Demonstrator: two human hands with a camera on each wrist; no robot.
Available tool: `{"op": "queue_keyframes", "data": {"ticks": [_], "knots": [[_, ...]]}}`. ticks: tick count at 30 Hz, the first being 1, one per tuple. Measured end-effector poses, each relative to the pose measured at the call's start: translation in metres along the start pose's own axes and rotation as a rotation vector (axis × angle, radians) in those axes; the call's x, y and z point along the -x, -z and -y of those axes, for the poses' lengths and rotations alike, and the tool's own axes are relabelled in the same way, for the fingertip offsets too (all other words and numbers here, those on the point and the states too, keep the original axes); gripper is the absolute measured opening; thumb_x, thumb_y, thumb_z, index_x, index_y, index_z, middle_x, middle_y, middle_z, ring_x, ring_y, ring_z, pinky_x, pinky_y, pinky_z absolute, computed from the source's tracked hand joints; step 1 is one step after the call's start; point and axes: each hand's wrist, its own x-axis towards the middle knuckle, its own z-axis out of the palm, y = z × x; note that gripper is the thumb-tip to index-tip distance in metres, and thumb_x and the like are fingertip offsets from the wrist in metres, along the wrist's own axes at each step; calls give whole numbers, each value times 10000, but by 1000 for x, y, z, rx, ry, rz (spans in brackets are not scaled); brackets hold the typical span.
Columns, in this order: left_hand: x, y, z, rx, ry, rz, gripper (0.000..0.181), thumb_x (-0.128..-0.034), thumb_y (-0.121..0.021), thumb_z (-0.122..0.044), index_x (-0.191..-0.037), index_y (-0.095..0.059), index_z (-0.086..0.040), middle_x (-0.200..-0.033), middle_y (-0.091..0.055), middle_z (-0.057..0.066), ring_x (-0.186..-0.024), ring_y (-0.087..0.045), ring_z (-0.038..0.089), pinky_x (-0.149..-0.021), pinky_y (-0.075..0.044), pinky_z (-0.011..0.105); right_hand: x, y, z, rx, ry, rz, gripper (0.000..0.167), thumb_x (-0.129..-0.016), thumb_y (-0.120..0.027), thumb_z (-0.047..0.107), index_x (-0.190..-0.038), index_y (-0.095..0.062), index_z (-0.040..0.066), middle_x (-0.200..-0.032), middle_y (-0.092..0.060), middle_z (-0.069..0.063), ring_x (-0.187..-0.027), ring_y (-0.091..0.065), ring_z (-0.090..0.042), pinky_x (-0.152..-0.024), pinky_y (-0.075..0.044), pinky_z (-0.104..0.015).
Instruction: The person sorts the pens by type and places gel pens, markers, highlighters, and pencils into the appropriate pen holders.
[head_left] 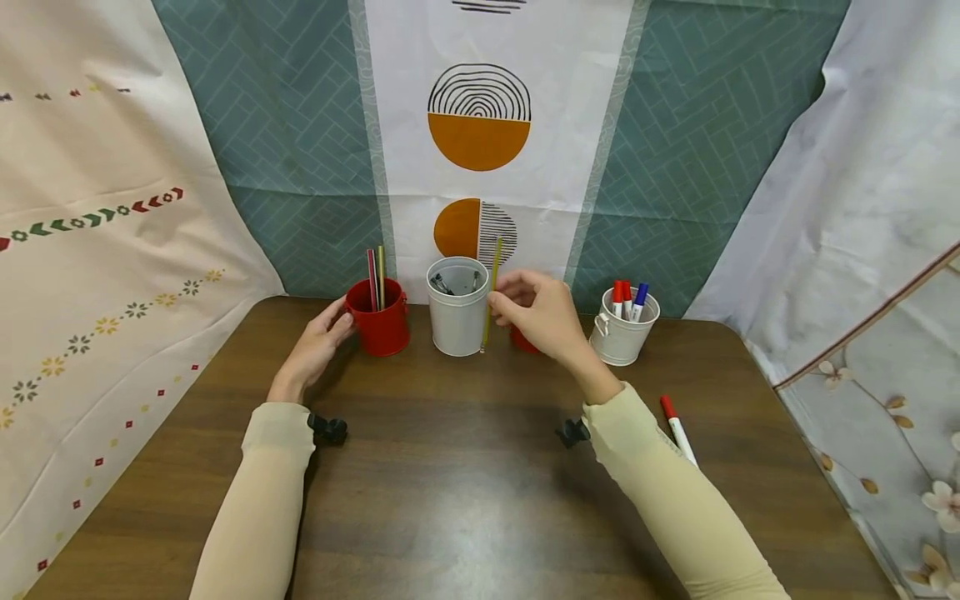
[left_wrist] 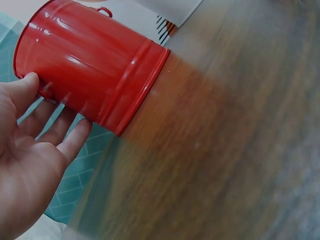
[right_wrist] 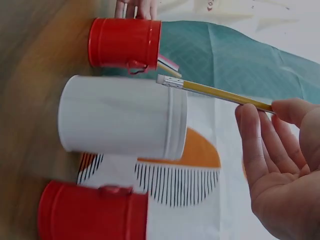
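My right hand (head_left: 543,315) pinches a yellow pencil (right_wrist: 215,92) between thumb and fingertips. The pencil stands nearly upright, eraser end down, beside the right wall of the middle white bucket (head_left: 459,323). Dark metallic items (head_left: 441,284) too small to identify lie inside that bucket. My left hand (head_left: 315,348) touches the left side of a red bucket (head_left: 384,333), its thumb near the rim and fingers along the wall. Several pencils (head_left: 382,275) stand in this red bucket. Behind my right hand, a second red bucket (right_wrist: 95,212) is mostly hidden in the head view.
At the right stands another white bucket (head_left: 621,343) with red and blue capped markers (head_left: 627,298). A red-capped marker (head_left: 678,428) lies on the brown table (head_left: 442,500), partly behind my right sleeve. Patterned cloth (head_left: 300,158) hangs behind the buckets.
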Motion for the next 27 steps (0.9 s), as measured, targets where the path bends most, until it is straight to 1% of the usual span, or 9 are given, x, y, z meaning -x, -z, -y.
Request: {"op": "queue_keyframes", "data": {"ticks": [2,4,8,12,16,19,22,24,27], "knots": [[0,0,0,-3,-4,1,604,-1153,-443,-189,-1701,-214,-79,-1738,-256,183,-1554,-365,333,-1264,-287,461,-12,-9,3,-9,2,3,123,-968,-779,115,-1048,-738,32,-925,-782,-116,-748,-764,-310,-716,-661,-409],[1,-1,0,-7,-11,0,602,-1151,-451,-195,-1699,-228,-82,-1734,-263,191,-1548,-379,312,-1258,-307,443,-26,-19,2,-23,12,4,133,-975,-776,139,-1064,-734,50,-937,-780,-99,-757,-764,-276,-714,-659,-373],[1,-1,-1,-18,-7,-9,607,-1147,-467,-210,-1695,-242,-80,-1727,-272,204,-1525,-419,278,-1241,-346,402,-50,-39,9,-41,2,-1,158,-988,-770,167,-1088,-728,52,-961,-780,-102,-821,-775,-306,-747,-662,-394],[1,0,-1,-12,-4,-8,601,-1147,-468,-212,-1692,-254,-76,-1721,-293,197,-1511,-437,260,-1247,-331,435,-70,-62,13,-79,-8,-31,163,-1000,-758,157,-1103,-727,36,-972,-780,-118,-866,-777,-347,-756,-664,-396],[0,2,-1,-14,-3,-5,596,-1149,-461,-203,-1692,-251,-73,-1721,-296,189,-1537,-400,300,-1253,-313,456,-89,-89,12,-110,-11,-69,150,-1001,-754,126,-1101,-733,17,-962,-782,-129,-852,-780,-335,-713,-659,-334],[1,2,-2,-30,9,-14,599,-1150,-459,-207,-1693,-246,-74,-1728,-285,183,-1547,-380,340,-1244,-337,408,-99,-108,13,-86,-7,-70,145,-1002,-753,123,-1102,-738,18,-965,-790,-122,-830,-786,-290,-694,-650,-288],[2,1,-2,-41,23,-17,599,-1151,-454,-211,-1695,-242,-78,-1734,-277,173,-1548,-373,361,-1239,-353,373,-104,-123,15,-39,-2,-54,152,-1011,-744,133,-1115,-737,22,-982,-794,-119,-818,-787,-256,-704,-647,-272],[2,-1,-3,-40,28,-22,597,-1150,-456,-213,-1695,-248,-84,-1733,-285,163,-1546,-378,365,-1245,-351,386,-106,-133,15,-6,-11,-39,165,-1018,-739,152,-1132,-732,33,-999,-794,-113,-817,-786,-250,-709,-642,-257],[2,-2,-5,-26,28,-29,591,-1151,-456,-205,-1692,-254,-77,-1730,-293,163,-1539,-383,380,-1259,-325,441,-108,-146,12,14,-36,-14,180,-1025,-733,161,-1149,-729,33,-1013,-789,-115,-828,-784,-262,-707,-631,-222]]}}
